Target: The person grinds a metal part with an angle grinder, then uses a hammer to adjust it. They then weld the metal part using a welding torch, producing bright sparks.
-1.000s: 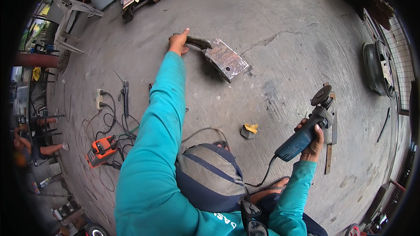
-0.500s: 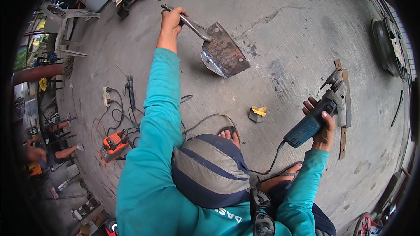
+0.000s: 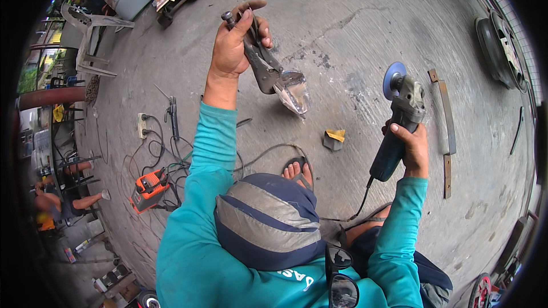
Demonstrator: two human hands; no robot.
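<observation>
My left hand (image 3: 229, 48) is raised at the upper middle, wrapped round a pair of locking pliers (image 3: 261, 71). In the jaws of the pliers is a bent metal plate (image 3: 295, 94), its shiny side showing and much of it turned out of sight. On the right, my right hand (image 3: 416, 149) grips the body of an angle grinder (image 3: 408, 105). Its blue-rimmed disc (image 3: 394, 78) points away from me, apart from the plate, and a cord trails from its lower end. I cannot tell whether the disc is spinning.
Flat metal bars (image 3: 444, 108) lie right of the grinder, before wheel rims (image 3: 501, 51). A small block with a yellow piece on it (image 3: 334, 140) sits mid-floor. Left are an orange welding machine (image 3: 149, 185), an electrode holder (image 3: 173, 118), cables, a chair (image 3: 88, 28) and another person (image 3: 54, 202).
The plate has turned from its broad rusty face to nearly edge-on, bringing the pliers into fuller view. The grinder has moved up and left, lifting away from the flat bars, with its disc now facing away.
</observation>
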